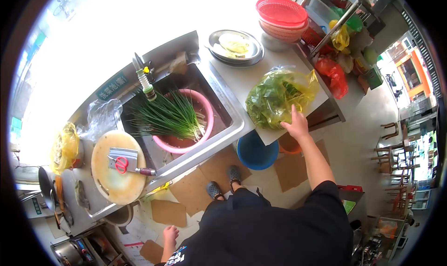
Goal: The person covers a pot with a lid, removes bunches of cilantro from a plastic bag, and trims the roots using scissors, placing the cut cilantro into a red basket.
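My right hand (296, 123) is at the near edge of a thin yellowish plastic bag (305, 91), thumb and finger apart, touching or just above it. Leafy greens (267, 103) show through the bag, which lies on the white counter right of the sink. My left hand (171, 235) hangs low by my side, fingers curled, nothing visible in it. A bundle of long green scallions (174, 114) lies across a pink basin (208, 105) in the sink (237, 121).
On the left, a round cutting board (114, 187) carries a cleaver (125, 155) and red-handled scissors (121, 165). Metal plates (256, 52) and red baskets (281, 10) stand behind the bag. A blue bucket (257, 149) is on the floor below. The green-and-white faucet (145, 82) overhangs the sink.
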The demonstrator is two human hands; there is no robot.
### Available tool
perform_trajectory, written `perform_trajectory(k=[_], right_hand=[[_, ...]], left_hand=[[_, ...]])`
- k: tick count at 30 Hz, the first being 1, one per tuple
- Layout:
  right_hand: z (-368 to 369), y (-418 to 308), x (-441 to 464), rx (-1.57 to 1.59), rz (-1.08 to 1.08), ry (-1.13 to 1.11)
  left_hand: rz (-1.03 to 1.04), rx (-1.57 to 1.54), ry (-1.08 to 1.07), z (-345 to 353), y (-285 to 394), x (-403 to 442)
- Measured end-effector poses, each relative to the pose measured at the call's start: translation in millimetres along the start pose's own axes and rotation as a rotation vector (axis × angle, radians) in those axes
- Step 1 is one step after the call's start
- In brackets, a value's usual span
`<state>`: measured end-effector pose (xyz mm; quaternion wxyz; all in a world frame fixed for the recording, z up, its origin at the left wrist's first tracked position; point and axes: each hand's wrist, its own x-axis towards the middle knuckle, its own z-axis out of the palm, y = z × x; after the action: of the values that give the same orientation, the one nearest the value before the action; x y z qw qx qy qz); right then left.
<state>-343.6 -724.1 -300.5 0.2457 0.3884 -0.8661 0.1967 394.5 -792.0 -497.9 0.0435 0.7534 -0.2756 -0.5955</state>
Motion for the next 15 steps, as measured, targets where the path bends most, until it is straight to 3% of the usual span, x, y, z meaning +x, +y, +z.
perform_trajectory(k=[2, 4, 7, 10, 12, 15], right_hand=[[2, 3, 6, 0.097, 0.151, -0.637], [-8, -19, 6, 0.408, 0.043, -0.289], [-41, -53, 30, 0.573, -0.104, -0.171], [-36, -45, 48, 0.715, -0.032, -0.133], [-27, -21, 57, 1.08, 0.418, -0.187], [-57, -1, 83, 1.11, 0.446, -0.149]], left_hand=[[0.174, 0.186, -0.079, 33, 34, -7], [0.339, 0.37, -0.114, 74, 76, -28], [0.698, 0.602, -0.205, 136, 148, -65], [0.916, 0.757, -0.338, 202, 227, -122], [1.111, 0.876, -0.331, 225, 265, -161], [1.089, 0.873, -0.3, 234, 280, -183]])
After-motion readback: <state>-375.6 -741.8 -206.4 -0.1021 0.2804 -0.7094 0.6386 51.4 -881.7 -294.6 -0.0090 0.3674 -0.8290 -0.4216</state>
